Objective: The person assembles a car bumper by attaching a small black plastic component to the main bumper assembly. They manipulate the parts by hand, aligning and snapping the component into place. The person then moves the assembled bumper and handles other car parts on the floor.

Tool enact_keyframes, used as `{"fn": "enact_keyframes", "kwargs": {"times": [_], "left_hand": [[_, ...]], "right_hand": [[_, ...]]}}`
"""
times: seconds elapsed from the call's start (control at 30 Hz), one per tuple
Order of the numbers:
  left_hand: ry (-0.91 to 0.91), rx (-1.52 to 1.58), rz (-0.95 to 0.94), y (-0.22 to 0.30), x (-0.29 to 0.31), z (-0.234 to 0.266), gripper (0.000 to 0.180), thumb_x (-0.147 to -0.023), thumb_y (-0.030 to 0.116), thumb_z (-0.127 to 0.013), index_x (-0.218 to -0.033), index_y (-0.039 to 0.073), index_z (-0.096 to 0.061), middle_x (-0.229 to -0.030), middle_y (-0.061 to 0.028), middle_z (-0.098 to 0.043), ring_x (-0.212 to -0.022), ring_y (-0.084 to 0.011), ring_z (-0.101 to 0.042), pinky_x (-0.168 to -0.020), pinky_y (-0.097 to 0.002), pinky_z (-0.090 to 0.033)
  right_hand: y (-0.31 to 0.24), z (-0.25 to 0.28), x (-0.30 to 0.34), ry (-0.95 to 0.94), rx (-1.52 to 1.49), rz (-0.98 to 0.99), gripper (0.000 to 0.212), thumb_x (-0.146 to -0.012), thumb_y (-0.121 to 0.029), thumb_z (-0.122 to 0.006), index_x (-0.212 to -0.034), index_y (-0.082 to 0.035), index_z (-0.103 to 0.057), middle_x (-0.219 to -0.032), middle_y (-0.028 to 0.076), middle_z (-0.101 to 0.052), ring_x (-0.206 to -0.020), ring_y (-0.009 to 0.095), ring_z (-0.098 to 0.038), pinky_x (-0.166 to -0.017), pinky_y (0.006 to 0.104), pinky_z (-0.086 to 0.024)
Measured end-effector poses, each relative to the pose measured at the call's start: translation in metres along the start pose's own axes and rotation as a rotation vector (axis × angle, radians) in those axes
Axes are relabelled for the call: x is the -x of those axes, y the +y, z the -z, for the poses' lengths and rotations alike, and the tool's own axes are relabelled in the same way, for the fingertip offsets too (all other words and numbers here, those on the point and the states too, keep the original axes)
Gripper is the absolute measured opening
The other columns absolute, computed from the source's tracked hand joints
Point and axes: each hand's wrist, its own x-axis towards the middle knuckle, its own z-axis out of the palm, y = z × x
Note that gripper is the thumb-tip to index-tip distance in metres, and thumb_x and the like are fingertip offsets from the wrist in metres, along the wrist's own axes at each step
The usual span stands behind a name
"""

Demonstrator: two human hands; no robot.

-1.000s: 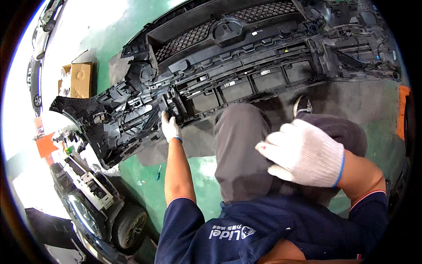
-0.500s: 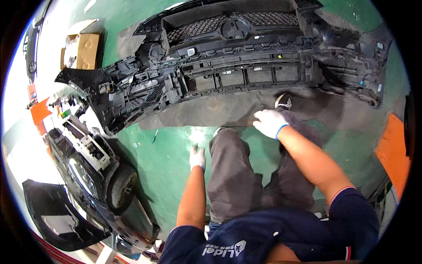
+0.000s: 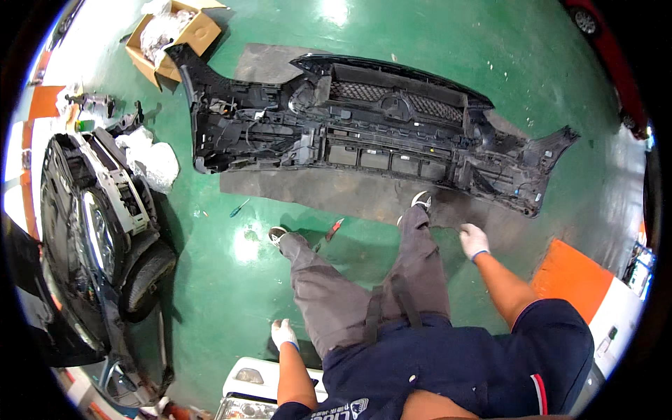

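Observation:
My left hand (image 3: 283, 334), in a white glove, hangs low beside my left leg with its fingers loosely apart. It is nearest a white case-like object (image 3: 246, 374), and I see nothing in it. Beyond my right knee, my gloved right hand (image 3: 474, 242) hangs over the floor, fingers slightly bent and apart, with nothing visible in it. A black car bumper (image 3: 378, 129) with a mesh grille lies inner side up before my feet, apart from both hands. On the floor between my feet is a red-handled tool (image 3: 334, 229); a thin screwdriver-like tool (image 3: 239, 207) lies farther left.
A dark mat (image 3: 308, 189) lies under the bumper. A car front (image 3: 105, 231) with exposed parts stands at the left, clear plastic wrapping (image 3: 150, 161) by it. An open cardboard box (image 3: 199, 31) sits far left. An orange panel (image 3: 570, 276) is at the right, a red car (image 3: 612, 56) beyond.
My view has shifted, and the whole bumper now shows farther off. My legs are wider apart, and both hands are lower and farther from the bumper. The red-handled tool has come into sight.

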Motion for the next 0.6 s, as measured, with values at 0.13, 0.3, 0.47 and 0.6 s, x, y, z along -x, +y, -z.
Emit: {"fn": "enact_keyframes", "kwargs": {"times": [0.13, 0.3, 0.47, 0.6], "left_hand": [[-0.097, 0.129, 0.071, 0.007, -0.07, 0.021, 0.057, -0.096, 0.019, -0.071, -0.143, -0.008, -0.054, -0.144, -0.0234, -0.062, -0.131, -0.0313, -0.06, -0.114, -0.0391, -0.044], [-0.098, 0.266, -0.057, 0.063, -0.153, 0.111, 0.055, -0.099, 0.022, -0.068, -0.143, -0.008, -0.055, -0.145, -0.0237, -0.061, -0.133, -0.0324, -0.059, -0.115, -0.0399, -0.043], [0.07, 0.399, -0.057, 0.077, -0.219, 0.239, 0.053, -0.1, 0.026, -0.067, -0.141, -0.007, -0.057, -0.143, -0.0216, -0.064, -0.13, -0.0312, -0.061, -0.112, -0.04, -0.045], [0.156, 0.488, 0.061, 0.095, -0.243, 0.307, 0.052, -0.098, 0.026, -0.069, -0.137, -0.006, -0.06, -0.138, -0.0197, -0.067, -0.124, -0.0303, -0.062, -0.11, -0.0402, -0.046]], "right_hand": [[0.001, 0.035, 0.047, 0.025, 0.307, -0.126, 0.041, -0.091, -0.027, -0.062, -0.12, 0.001, -0.073, -0.126, 0.027, -0.07, -0.123, 0.043, -0.064, -0.107, 0.0469, -0.051], [-0.115, -0.006, 0.115, -0.736, 1.089, 0.173, 0.035, -0.087, -0.027, -0.067, -0.117, -0.012, -0.079, -0.124, 0.015, -0.075, -0.115, 0.031, -0.072, -0.096, 0.0401, -0.058], [-0.383, -0.045, 0.142, -0.625, 0.048, 0.015, 0.026, -0.093, -0.022, -0.064, -0.109, -0.004, -0.075, -0.086, 0.011, -0.075, -0.067, 0.022, -0.068, -0.067, 0.0362, -0.055], [-0.494, -0.062, 0.115, -0.518, -0.352, 0.057, 0.029, -0.091, -0.014, -0.069, -0.116, 0.0, -0.073, -0.083, 0.005, -0.074, -0.064, 0.014, -0.066, -0.06, 0.0301, -0.052]]}}
